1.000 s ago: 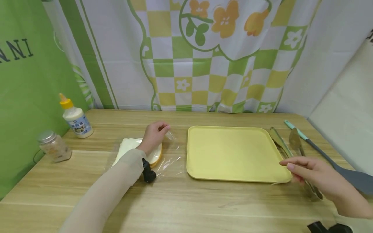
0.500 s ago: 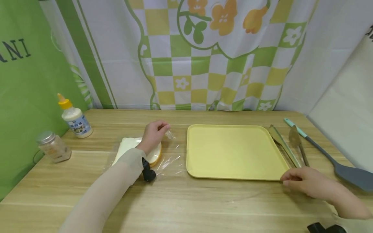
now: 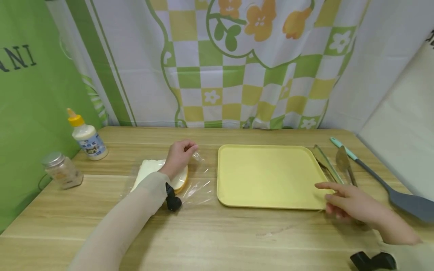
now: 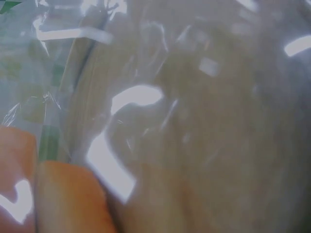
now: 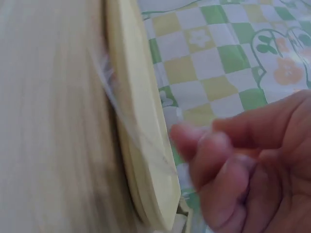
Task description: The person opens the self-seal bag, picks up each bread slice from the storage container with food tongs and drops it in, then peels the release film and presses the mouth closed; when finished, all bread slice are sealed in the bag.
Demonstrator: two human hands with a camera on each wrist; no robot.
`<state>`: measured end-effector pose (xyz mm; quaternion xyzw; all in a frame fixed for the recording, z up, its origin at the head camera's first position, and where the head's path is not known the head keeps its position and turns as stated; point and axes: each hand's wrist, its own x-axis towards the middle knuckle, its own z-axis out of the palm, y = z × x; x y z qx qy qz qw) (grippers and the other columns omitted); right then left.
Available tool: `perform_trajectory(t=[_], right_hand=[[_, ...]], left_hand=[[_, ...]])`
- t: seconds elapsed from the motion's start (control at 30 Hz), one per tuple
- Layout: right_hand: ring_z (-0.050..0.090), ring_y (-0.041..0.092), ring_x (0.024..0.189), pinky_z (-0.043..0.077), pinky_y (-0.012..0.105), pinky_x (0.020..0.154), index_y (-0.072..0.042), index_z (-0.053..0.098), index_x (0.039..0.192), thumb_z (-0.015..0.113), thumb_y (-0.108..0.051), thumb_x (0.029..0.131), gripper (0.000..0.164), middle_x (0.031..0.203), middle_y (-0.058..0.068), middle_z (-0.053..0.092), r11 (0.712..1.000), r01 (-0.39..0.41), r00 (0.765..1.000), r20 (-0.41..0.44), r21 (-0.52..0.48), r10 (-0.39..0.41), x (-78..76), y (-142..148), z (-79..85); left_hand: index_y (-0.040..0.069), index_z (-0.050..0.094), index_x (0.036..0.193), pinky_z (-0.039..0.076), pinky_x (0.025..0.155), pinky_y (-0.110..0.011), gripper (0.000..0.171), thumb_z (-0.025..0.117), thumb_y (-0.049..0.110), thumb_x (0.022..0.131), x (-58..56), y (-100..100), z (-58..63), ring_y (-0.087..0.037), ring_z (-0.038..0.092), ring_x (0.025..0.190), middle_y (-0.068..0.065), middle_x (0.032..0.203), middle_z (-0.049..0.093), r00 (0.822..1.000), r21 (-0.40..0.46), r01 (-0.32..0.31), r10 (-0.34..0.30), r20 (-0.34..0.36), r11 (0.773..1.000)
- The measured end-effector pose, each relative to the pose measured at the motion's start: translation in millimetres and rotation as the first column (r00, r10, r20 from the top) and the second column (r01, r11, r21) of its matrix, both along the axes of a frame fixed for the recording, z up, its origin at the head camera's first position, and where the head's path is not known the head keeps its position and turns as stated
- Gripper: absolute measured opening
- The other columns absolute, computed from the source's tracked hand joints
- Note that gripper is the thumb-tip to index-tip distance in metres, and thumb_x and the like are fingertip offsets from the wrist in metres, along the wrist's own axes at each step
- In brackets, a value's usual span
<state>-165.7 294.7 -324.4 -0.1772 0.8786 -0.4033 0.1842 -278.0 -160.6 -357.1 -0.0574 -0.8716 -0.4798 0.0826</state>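
At the left, my left hand (image 3: 177, 158) pinches the gathered edge of a clear plastic bag (image 3: 200, 190) between thumb and fingers. White bread slices (image 3: 145, 171) with a brown crust lie in the bag, partly covered by the hand and sleeve. Shiny plastic film (image 4: 194, 121) fills most of the left wrist view. My right hand (image 3: 352, 203) hovers by the near right corner of a yellow tray (image 3: 271, 177), index finger extended and the other fingers loosely bent. A thin clear strip (image 5: 129, 119) trails from its fingertips in the right wrist view.
Metal tongs (image 3: 327, 165), a slotted metal utensil (image 3: 344, 160) and a grey spatula (image 3: 408, 203) with a mint handle lie right of the tray. A squeeze bottle (image 3: 90, 141) and a lidded glass jar (image 3: 66, 175) stand far left. A patterned curtain (image 3: 190, 82) hangs behind.
My right hand drops toward the tray's near right corner, then rises slightly left with its index finger extended. The left hand keeps its pinch on the bag and stays in place.
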Motion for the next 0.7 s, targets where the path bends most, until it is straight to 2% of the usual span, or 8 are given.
perform_trajectory(t=[0.1, 0.17, 0.23, 0.37, 0.47, 0.7], right_hand=[[0.048, 0.008, 0.052, 0.043, 0.027, 0.043, -0.014, 0.035, 0.141, 0.040, -0.011, 0.100, 0.041, 0.073, 0.008, 0.060, 0.992, -0.018, 1.000, 0.007, -0.128, 0.019, -5.7, 1, 1.0], [0.048, 0.010, 0.053, 0.042, 0.030, 0.043, -0.029, 0.040, 0.134, 0.040, -0.011, 0.100, 0.039, 0.074, 0.009, 0.060, 0.983, -0.029, 0.999, -0.023, -0.179, 0.025, -8.5, 0, 3.4], [0.049, 0.012, 0.053, 0.042, 0.031, 0.044, -0.038, 0.043, 0.125, 0.040, -0.010, 0.099, 0.038, 0.075, 0.009, 0.060, 0.977, -0.043, 0.997, -0.071, -0.210, 0.029, -10.7, -6, 7.1], [0.049, 0.013, 0.055, 0.041, 0.032, 0.045, -0.031, 0.046, 0.125, 0.041, -0.007, 0.099, 0.036, 0.077, 0.007, 0.060, 0.962, -0.082, 0.989, -0.140, -0.261, 0.047, -13.1, -22, 16.2], [0.049, 0.013, 0.056, 0.040, 0.033, 0.046, -0.028, 0.047, 0.125, 0.042, -0.007, 0.099, 0.034, 0.077, 0.003, 0.060, 0.952, -0.108, 0.987, -0.144, -0.288, 0.068, -14.7, -34, 21.3], [0.050, 0.013, 0.058, 0.042, 0.028, 0.050, -0.022, 0.049, 0.125, 0.045, -0.009, 0.097, 0.030, 0.078, 0.006, 0.060, 0.938, -0.125, 0.985, -0.153, -0.323, 0.078, -19.9, -64, 30.6]], left_hand=[[-0.001, 0.065, 0.098, 0.044, 0.066, -0.028, 0.023, 0.058, 0.020, 0.093, 0.6, 0, -0.4, -0.019, 0.048, 0.076, -0.011, 0.086, 0.061, 1.000, 0.007, 0.007, -0.007, 0.009, 1.000], [-0.001, 0.065, 0.098, 0.044, 0.066, -0.028, 0.023, 0.057, 0.020, 0.093, 0.6, 1, 0.0, -0.019, 0.049, 0.076, -0.011, 0.087, 0.061, 1.000, 0.012, 0.005, -0.005, 0.010, 1.000], [-0.002, 0.065, 0.099, 0.044, 0.067, -0.028, 0.024, 0.058, 0.020, 0.093, 0.9, 0, 1.8, -0.019, 0.049, 0.077, -0.011, 0.087, 0.061, 1.000, 0.020, 0.001, -0.001, 0.014, 1.000], [0.000, 0.065, 0.099, 0.045, 0.068, -0.029, 0.024, 0.058, 0.021, 0.092, 1.2, 0, 7.6, -0.019, 0.050, 0.078, -0.012, 0.089, 0.062, 1.000, 0.022, -0.008, 0.008, 0.000, 1.000], [0.001, 0.066, 0.098, 0.045, 0.068, -0.029, 0.021, 0.059, 0.020, 0.092, 1.6, 0, 14.0, -0.019, 0.050, 0.077, -0.014, 0.089, 0.063, 0.999, 0.012, -0.023, 0.023, -0.036, 1.000], [0.001, 0.067, 0.096, 0.043, 0.065, -0.024, 0.021, 0.060, 0.020, 0.091, 5.0, -2, 40.8, -0.017, 0.051, 0.074, -0.010, 0.085, 0.063, 0.982, 0.019, -0.111, 0.112, -0.152, 0.994]])
